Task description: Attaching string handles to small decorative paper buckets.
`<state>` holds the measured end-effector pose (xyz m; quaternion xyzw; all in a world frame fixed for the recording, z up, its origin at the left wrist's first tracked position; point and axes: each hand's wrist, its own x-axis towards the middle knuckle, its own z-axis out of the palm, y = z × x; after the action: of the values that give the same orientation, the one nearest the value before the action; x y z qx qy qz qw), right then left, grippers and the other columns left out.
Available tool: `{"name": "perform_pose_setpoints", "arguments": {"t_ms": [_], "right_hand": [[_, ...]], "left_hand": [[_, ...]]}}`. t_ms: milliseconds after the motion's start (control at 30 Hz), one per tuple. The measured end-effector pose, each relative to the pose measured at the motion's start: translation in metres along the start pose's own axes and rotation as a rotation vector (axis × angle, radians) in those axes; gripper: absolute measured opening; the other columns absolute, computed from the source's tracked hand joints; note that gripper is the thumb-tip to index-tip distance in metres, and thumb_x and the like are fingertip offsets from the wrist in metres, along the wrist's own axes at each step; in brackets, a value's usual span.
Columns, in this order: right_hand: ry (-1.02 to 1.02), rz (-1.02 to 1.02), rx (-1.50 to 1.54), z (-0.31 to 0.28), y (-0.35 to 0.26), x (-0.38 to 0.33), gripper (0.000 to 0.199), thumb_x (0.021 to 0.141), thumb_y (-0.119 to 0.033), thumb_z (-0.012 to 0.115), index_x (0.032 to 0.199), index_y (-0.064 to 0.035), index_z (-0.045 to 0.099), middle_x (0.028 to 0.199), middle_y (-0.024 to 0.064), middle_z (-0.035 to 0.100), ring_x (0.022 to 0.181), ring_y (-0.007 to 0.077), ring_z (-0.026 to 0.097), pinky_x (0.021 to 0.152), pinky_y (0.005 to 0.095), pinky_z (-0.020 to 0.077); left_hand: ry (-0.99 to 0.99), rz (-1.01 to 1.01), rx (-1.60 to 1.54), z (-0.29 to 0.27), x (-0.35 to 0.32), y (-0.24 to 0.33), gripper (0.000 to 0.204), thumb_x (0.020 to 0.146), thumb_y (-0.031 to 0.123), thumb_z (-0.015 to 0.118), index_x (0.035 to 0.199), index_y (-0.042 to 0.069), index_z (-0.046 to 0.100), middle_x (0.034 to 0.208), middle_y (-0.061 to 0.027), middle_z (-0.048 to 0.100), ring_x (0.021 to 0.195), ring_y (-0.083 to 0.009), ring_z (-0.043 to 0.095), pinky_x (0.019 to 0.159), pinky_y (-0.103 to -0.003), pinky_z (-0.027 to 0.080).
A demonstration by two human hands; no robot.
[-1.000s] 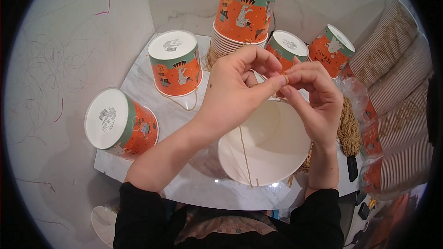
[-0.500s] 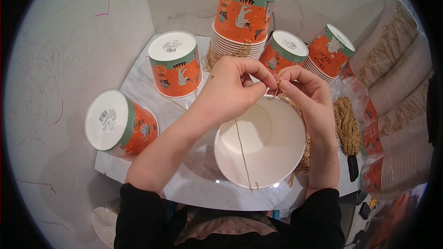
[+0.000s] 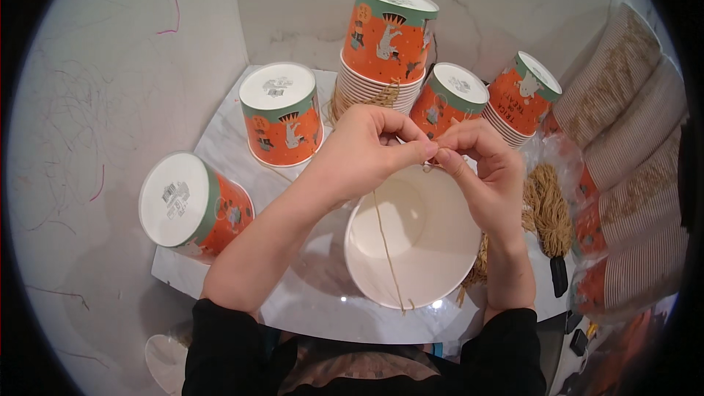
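Two hands met, fingertip to fingertip, just above the 12 o'clock rim of the open white bucket [image 3: 440, 249], taking the middle of its mouth as the clock centre. Your left hand [image 3: 370, 150] and your right hand [image 3: 488, 172] were each closed in a pinch, as it seemed on a short end of the tan cord [image 3: 383, 236]; how much each one held I could not tell, because the fingers covered it. The bucket stood on the counter [image 3: 308, 308] in front of you.

The first danger, in my judgement, was the shortness of this end: if one pinch became loose, it could slip out, and the small loop [image 3: 428, 168] under your fingertips could open. The second was the pull. The cord also ran across the mouth to the 6 o'clock rim, so a strong tug could tilt the bucket or bend its rim, since neither hand seemed to steady the wall.

At 9 o'clock, your left forearm [image 3: 268, 238] was close to the printed orange bucket [image 3: 198, 205], and an elbow moved outward might knock it. At 3 o'clock, beyond your right hand, the loose cord bundle [image 3: 550, 209] could catch a finger and tangle.
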<state>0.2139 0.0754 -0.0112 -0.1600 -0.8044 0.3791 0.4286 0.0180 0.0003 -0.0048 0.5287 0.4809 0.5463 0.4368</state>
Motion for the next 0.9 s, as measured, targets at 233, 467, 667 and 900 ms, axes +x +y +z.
{"name": "perform_pose_setpoints", "arguments": {"t_ms": [233,467,667,900], "right_hand": [[0.014,0.027,0.124,0.01,-0.004,0.002,0.012,0.084,0.002,0.078,0.092,0.0015,0.069,0.108,0.0081,0.061,0.098,0.0139,0.064,0.087,0.0282,0.0564],[-0.004,0.021,-0.072,0.012,0.0,-0.001,0.012,0.08,0.003,0.078,0.087,0.0019,0.069,0.108,0.009,0.061,0.099,0.0139,0.064,0.085,0.0286,0.0562],[-0.024,0.002,-0.1,0.009,-0.003,-0.001,0.01,0.08,0.002,0.076,0.086,0.0025,0.068,0.109,0.0095,0.061,0.1,0.0142,0.063,0.086,0.0282,0.0542],[-0.056,0.047,-0.058,0.007,-0.004,-0.002,0.009,0.079,-0.001,0.076,0.082,-0.0001,0.068,0.104,0.0079,0.063,0.097,0.016,0.062,0.087,0.0303,0.0511]], "left_hand": [[-0.01,-0.026,-0.057,-0.006,0.0,0.007,0.014,0.089,0.015,0.076,0.09,0.001,0.073,0.079,0.0014,0.068,0.068,-0.0016,0.056,0.059,-0.019,0.04],[-0.037,-0.04,-0.048,-0.011,-0.002,0.009,0.014,0.088,0.015,0.076,0.086,0.002,0.072,0.076,0.0031,0.066,0.066,-0.0012,0.052,0.058,-0.02,0.038],[-0.014,-0.009,-0.027,-0.017,0.0,0.008,0.01,0.086,0.012,0.075,0.085,0.002,0.072,0.076,0.0021,0.066,0.065,-0.0013,0.052,0.056,-0.019,0.037],[-0.056,-0.058,0.001,-0.026,-0.003,0.014,0.009,0.085,0.01,0.073,0.086,0.001,0.071,0.078,0.001,0.067,0.067,-0.0021,0.054,0.058,-0.019,0.039]]}}
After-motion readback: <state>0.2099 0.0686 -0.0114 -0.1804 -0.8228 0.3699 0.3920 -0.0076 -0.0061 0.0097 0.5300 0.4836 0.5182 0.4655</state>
